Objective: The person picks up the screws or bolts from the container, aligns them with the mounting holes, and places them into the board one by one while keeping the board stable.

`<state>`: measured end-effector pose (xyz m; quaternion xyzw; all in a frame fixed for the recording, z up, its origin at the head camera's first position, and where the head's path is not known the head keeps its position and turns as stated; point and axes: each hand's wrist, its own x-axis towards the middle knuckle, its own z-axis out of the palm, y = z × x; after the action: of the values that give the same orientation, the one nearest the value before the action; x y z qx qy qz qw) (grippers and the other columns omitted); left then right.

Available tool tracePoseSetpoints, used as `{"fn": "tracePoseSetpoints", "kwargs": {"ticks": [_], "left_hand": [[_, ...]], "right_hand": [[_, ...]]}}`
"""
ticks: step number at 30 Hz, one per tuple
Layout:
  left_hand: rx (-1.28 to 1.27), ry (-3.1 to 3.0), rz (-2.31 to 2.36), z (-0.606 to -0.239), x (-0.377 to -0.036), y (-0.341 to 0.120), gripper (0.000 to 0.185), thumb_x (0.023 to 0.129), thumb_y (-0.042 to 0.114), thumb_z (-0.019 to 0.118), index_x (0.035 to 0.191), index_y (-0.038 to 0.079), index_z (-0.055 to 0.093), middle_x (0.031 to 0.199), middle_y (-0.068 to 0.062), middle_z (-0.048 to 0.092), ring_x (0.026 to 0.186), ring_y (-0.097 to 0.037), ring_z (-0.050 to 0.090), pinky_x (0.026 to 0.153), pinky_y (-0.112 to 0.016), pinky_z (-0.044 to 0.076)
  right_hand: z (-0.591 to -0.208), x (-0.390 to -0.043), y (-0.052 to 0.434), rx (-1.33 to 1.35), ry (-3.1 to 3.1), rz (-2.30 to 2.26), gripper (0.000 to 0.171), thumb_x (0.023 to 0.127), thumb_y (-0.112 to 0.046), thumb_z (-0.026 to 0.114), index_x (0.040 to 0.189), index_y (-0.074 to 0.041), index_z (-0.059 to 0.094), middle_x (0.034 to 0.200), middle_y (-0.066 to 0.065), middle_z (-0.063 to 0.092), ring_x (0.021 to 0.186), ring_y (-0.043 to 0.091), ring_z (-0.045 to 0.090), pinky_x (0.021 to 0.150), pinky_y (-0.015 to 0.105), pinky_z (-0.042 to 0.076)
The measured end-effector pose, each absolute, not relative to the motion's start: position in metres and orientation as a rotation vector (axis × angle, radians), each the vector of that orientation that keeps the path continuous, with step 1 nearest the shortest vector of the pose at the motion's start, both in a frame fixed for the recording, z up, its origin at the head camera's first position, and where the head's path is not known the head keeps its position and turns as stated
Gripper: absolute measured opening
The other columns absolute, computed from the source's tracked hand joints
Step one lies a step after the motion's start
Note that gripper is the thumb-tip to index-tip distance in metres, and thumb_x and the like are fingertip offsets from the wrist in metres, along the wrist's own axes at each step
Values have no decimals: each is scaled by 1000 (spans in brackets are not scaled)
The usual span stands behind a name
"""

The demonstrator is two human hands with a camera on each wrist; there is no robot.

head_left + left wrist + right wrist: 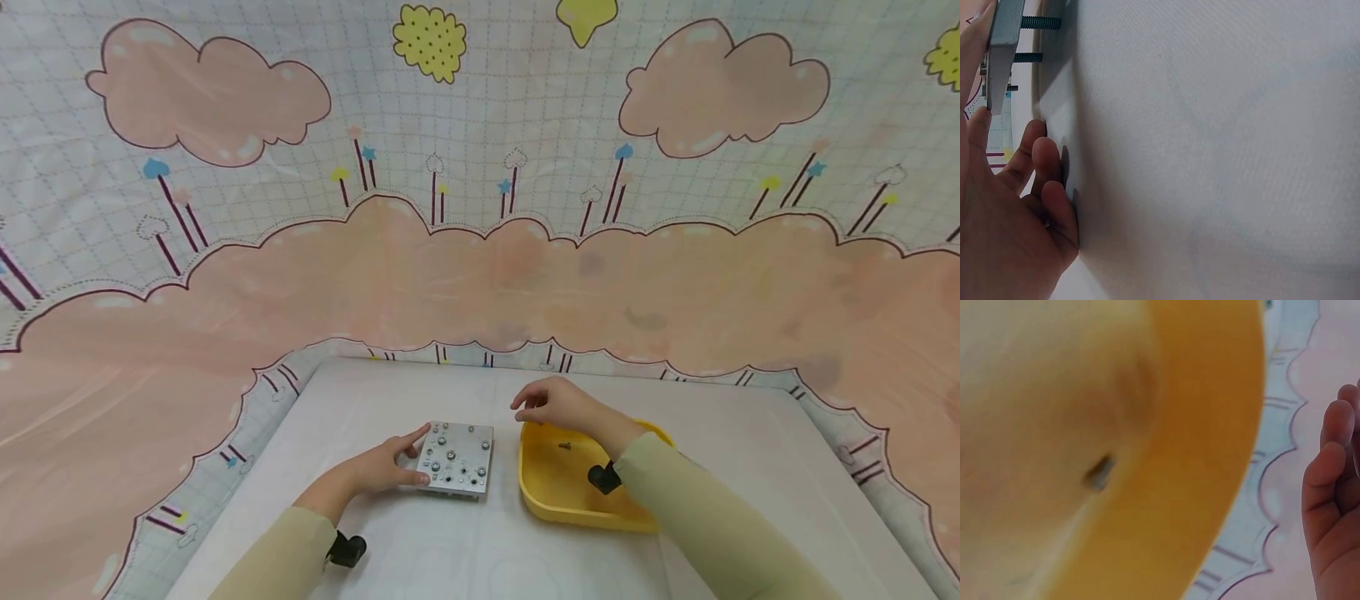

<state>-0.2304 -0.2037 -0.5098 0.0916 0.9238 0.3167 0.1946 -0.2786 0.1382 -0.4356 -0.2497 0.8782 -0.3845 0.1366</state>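
Note:
A silvery square metal plate [468, 454] with several screws and holes in its top lies on the white table. My left hand [378, 467] grips its left side, thumb at the near corner and index finger at the far one. In the left wrist view, threaded screw ends [1041, 23] stick out from the plate's underside, and the other fingers curl beside the table surface. My right hand [562, 404] hovers over the far left rim of a yellow tray [585, 515], fingers loosely bent, with nothing visible between them. A small dark screw [565, 446] lies inside the tray.
The white table [405, 550] runs back to a curtain [480, 283] printed with clouds. Black wrist cameras sit under both sleeves; the right one [603, 478] hangs over the tray. The tray stands just right of the plate.

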Motion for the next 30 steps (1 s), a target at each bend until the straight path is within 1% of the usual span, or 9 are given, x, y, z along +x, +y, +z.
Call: {"fn": "tracePoseSetpoints", "kwargs": {"ticks": [5, 9, 11, 14, 18, 20, 24, 30], "left_hand": [[258, 2589, 886, -511, -231, -203, 98, 76, 48, 83, 157, 32, 29, 120, -2, 51, 108, -25, 46, 102, -56, 36], [253, 2583, 893, -510, -231, -203, 99, 76, 48, 83, 157, 33, 29, 120, -2, 51, 108, -25, 46, 102, -55, 36], [248, 2582, 893, -509, -231, -202, 98, 76, 47, 83, 157, 34, 28, 120, -2, 51, 108, -25, 46, 102, -55, 36], [247, 2583, 893, -508, -230, -202, 98, 76, 46, 83, 157, 33, 29, 119, -2, 51, 107, -25, 46, 101, -55, 37], [252, 2584, 893, -507, -230, -201, 97, 77, 45, 83, 157, 32, 29, 118, -1, 51, 104, -24, 46, 99, -53, 37], [252, 2584, 894, -507, -230, -201, 97, 77, 45, 83, 157, 32, 29, 118, -1, 51, 103, -23, 46, 98, -52, 38], [247, 2583, 893, -508, -230, -202, 98, 77, 45, 83, 157, 32, 29, 118, -1, 51, 103, -23, 46, 98, -53, 38], [246, 2579, 896, -511, -231, -203, 99, 76, 47, 83, 157, 33, 28, 118, -1, 51, 104, -24, 46, 98, -53, 38]], "right_hand": [[-446, -274, 165, -725, 2579, -1080, 12, 90, -22, 75, 101, -17, 76, 83, -4, 65, 76, 17, 57, 69, 30, 50], [-455, -272, 184, -716, 2614, -1063, 14, 90, -20, 75, 101, -12, 76, 84, -5, 66, 75, 14, 56, 69, 28, 48], [-458, -270, 190, -720, 2610, -1070, 16, 90, -19, 75, 102, -8, 76, 82, -3, 66, 72, 14, 56, 66, 27, 48], [-460, -268, 197, -708, 2582, -1081, 18, 90, -17, 74, 103, -4, 75, 81, 4, 67, 68, 16, 57, 62, 28, 47], [-464, -267, 202, -684, 2559, -1038, 16, 91, -16, 73, 102, -5, 74, 82, 10, 68, 68, 23, 59, 60, 28, 46], [-467, -267, 203, -677, 2563, -994, 15, 91, -17, 73, 102, -6, 74, 80, 10, 68, 68, 25, 60, 60, 28, 46], [-470, -267, 203, -692, 2595, -888, 14, 89, -18, 75, 100, -9, 73, 75, 6, 66, 64, 20, 58, 61, 29, 46], [-476, -266, 202, -720, 2672, -674, 14, 90, -23, 75, 100, -15, 73, 70, -4, 61, 61, 12, 54, 62, 29, 46]]}}
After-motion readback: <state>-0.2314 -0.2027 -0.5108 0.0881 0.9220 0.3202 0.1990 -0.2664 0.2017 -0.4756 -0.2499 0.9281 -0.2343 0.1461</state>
